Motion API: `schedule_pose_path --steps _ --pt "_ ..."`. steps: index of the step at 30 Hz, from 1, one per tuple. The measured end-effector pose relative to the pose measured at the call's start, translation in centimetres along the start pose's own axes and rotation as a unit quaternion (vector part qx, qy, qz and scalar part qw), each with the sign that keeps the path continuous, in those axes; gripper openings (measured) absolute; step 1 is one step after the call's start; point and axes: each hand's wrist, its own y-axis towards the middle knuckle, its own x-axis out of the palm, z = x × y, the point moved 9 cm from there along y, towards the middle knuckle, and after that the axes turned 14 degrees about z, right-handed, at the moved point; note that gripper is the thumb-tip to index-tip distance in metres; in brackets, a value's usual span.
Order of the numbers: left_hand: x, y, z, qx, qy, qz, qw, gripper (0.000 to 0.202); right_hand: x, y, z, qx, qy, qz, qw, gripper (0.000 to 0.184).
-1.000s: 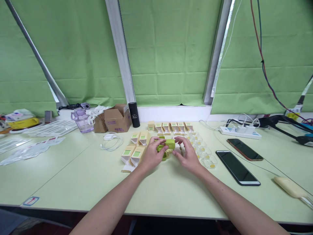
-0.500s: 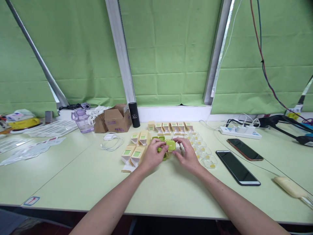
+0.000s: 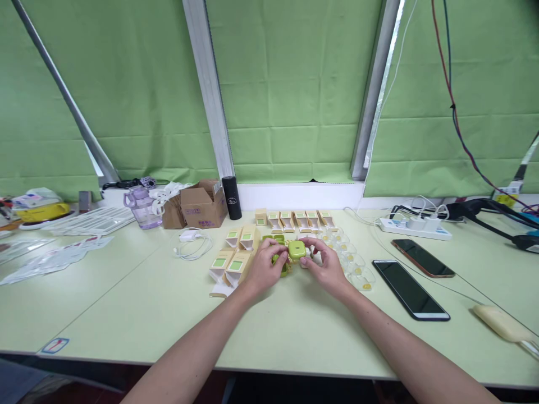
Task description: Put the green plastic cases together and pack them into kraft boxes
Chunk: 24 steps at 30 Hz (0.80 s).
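At near edge of table (image 3: 269, 342), left: small sticker (image 3: 55, 345). Right side, farther in: white-edged phone (image 3: 410, 289), flat. Middle: green case (image 3: 297, 250) between hands, right hand (image 3: 327, 269) pinching its right side with thumb and finger; left hand (image 3: 265, 262) curled, fingertips at case's left edge, cannot tell if gripping. Small cartons (image 3: 236, 266) left, clear plastic shells (image 3: 361, 276) right. Behind: black cylinder (image 3: 232, 197), green blinds (image 3: 290, 84).

The person's right hand (image 3: 323, 264) grips a small green case (image 3: 297, 249), the left hand (image 3: 266, 261) at its other edge, between cardboard boxes (image 3: 237, 266) and clear plastic shells (image 3: 361, 277) on the table (image 3: 295, 336).
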Motion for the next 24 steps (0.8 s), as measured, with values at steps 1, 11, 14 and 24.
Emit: schedule_pose_path --steps 1,11,14,24 --pt "0.1 -0.1 -0.1 0.0 0.001 -0.002 1.0 0.024 0.0 0.0 0.1 0.005 0.006 0.001 1.0 0.04" --pt "-0.4 -0.2 0.5 0.053 0.079 0.018 0.995 0.012 0.1 0.2 0.2 0.011 0.027 -0.012 1.0 0.038" --pt "-0.7 -0.2 1.1 0.079 0.087 0.035 0.992 0.019 0.1 0.2 0.0 0.008 0.032 -0.013 0.999 0.037" --pt "0.7 -1.2 2.4 0.166 0.09 -0.01 0.982 0.054 0.3 0.0 -1.1 -0.004 0.016 -0.006 1.0 0.037"
